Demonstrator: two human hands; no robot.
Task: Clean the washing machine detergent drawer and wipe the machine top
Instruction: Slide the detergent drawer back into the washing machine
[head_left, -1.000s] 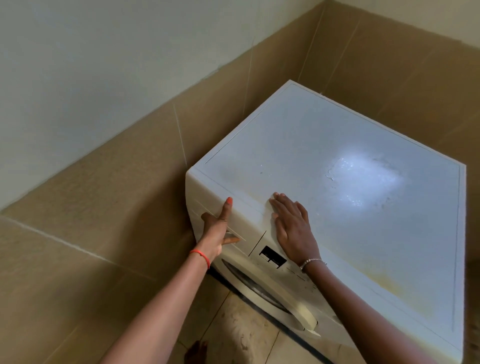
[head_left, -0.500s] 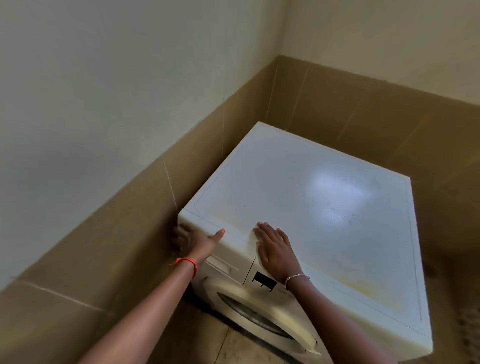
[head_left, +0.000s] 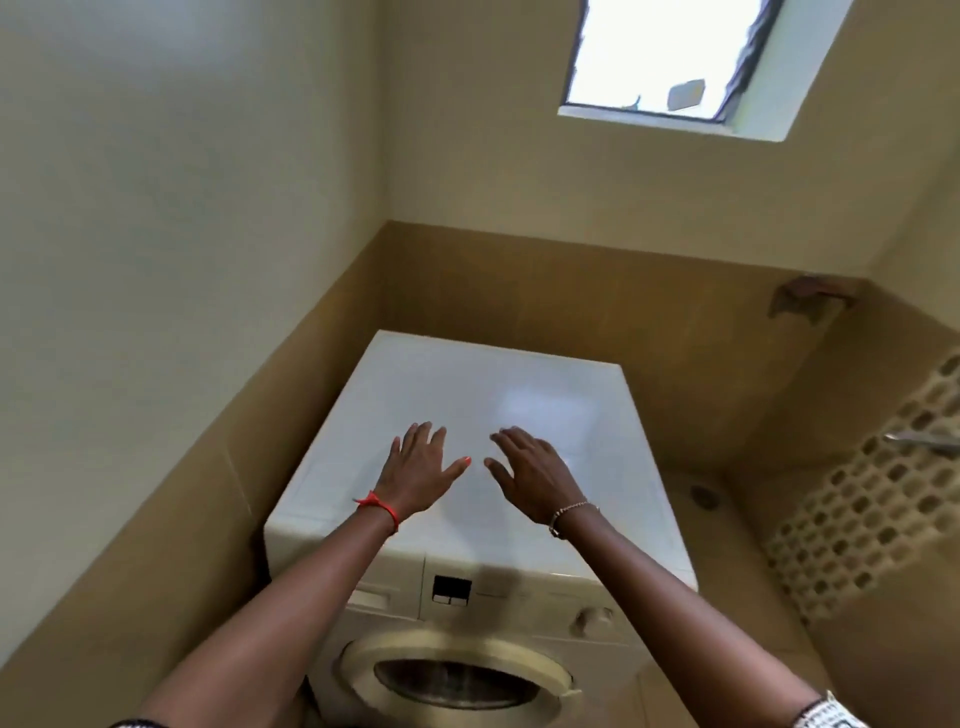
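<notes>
- Extending over the machine top (head_left: 467, 395) in the middle of the frame, the left hand (head_left: 415, 467) and right hand (head_left: 530, 478) lie side by side, fingers straight and spread, holding nothing.
- Whether the palms touch the top cannot be told.
- Markings on the front panel are too blurred to read.
- Count: one washing machine, two hands, one detergent drawer (head_left: 395, 584), one dark display (head_left: 452, 590), one dial (head_left: 592, 621), one round door (head_left: 457, 680), one window (head_left: 649, 57).
- Each wrist carries one band: a red bracelet (head_left: 382, 506) on the left, a bead bracelet (head_left: 569, 512) on the right.
- The detergent drawer sits pushed in at the left end of the front panel, lower centre, partly hidden behind the left forearm.
- Change from half a second ago: the left hand has left the front left corner of the machine and now lies above the top.
- The right hand has moved from the front edge farther onto the top.
- The view has tilted upward; the window now shows at upper right.
</notes>
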